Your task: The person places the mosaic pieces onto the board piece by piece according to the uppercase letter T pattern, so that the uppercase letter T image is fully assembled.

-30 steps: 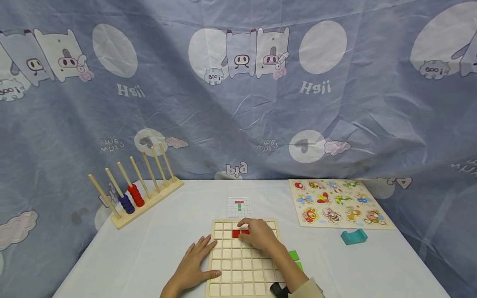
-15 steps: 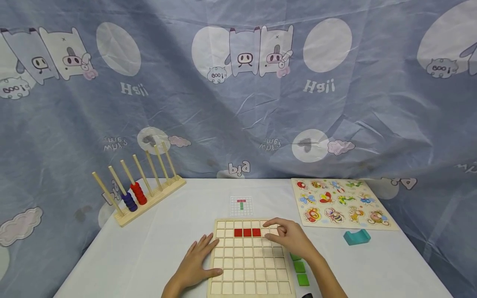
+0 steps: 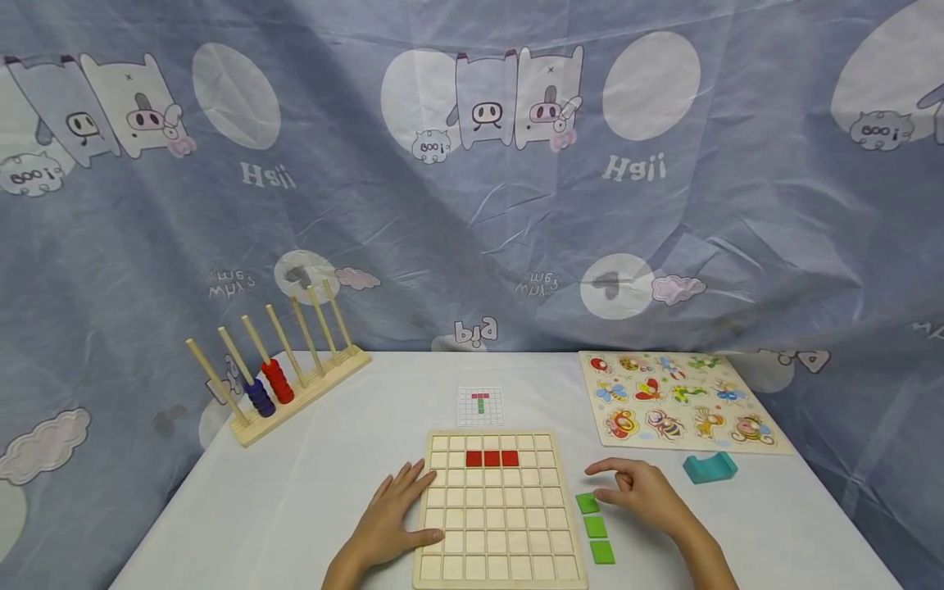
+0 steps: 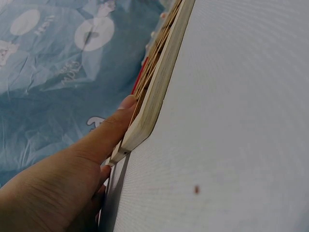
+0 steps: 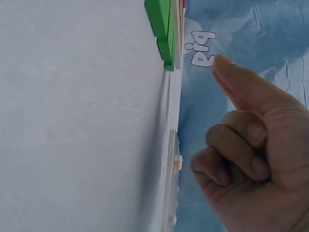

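Observation:
A wooden grid board [image 3: 496, 566] lies in front of me in the head view, with three red tiles [image 3: 492, 459] side by side in its second row from the far end. My left hand [image 3: 391, 516] rests at the board's left edge, thumb on the frame. In the left wrist view, that thumb [image 4: 108, 133] lies across the rim. My right hand [image 3: 642, 492] is beside the board, just over the farthest of three green tiles [image 3: 596, 527] lined up at its right side. Its index finger and thumb are apart with nothing between them; the other fingers are bent in the right wrist view.
A small pattern card [image 3: 481, 407] with a red and green T lies beyond the board. At the left stands a peg rack [image 3: 310, 391] with blue and red beads. An insect puzzle board [image 3: 686, 401] and a teal block [image 3: 710, 468] sit at the right.
My right hand has moved off the board, rightward and nearer me, to the green tiles. Three red tiles now show fully in their row. The left hand stays at the board's edge.

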Action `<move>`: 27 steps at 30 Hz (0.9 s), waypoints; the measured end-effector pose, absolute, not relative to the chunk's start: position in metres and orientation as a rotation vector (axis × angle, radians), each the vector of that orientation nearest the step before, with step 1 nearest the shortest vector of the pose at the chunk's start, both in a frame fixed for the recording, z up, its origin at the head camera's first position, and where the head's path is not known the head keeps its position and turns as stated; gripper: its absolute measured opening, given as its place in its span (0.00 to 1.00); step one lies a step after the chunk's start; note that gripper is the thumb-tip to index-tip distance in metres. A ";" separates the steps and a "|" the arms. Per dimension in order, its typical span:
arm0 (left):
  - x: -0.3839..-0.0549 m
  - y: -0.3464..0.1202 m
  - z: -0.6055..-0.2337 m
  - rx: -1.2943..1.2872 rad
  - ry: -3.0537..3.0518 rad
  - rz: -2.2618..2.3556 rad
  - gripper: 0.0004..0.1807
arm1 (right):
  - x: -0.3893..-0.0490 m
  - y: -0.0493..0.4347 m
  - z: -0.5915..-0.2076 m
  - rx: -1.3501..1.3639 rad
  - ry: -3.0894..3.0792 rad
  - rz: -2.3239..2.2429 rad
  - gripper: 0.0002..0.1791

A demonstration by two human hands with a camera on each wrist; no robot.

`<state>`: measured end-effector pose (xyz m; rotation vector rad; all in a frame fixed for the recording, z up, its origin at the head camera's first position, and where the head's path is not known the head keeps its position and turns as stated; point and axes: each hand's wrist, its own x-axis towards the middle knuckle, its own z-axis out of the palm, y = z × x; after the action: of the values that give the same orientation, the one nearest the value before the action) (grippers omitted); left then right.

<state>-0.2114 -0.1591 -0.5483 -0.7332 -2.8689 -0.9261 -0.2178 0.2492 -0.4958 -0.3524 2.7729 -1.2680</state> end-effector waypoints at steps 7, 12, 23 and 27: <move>-0.210 -0.159 -0.547 -0.736 -2.859 -0.942 0.49 | -0.219 0.259 -0.506 -0.456 2.606 -1.278 0.19; -0.210 -0.160 -0.547 -0.741 -2.855 -0.939 0.49 | -0.221 0.259 -0.509 -0.472 2.627 -1.222 0.18; -0.210 -0.160 -0.547 -0.753 -2.830 -0.934 0.48 | -0.226 0.254 -0.517 -0.361 2.812 -1.124 0.17; -0.210 -0.160 -0.547 -0.752 -2.836 -0.933 0.48 | -0.225 0.252 -0.518 -0.276 2.844 -1.113 0.19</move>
<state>-0.2100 -0.1600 -0.5465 -0.7523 -2.8359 -0.9327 -0.2248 0.2524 -0.5179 -0.2759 2.8442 -1.1126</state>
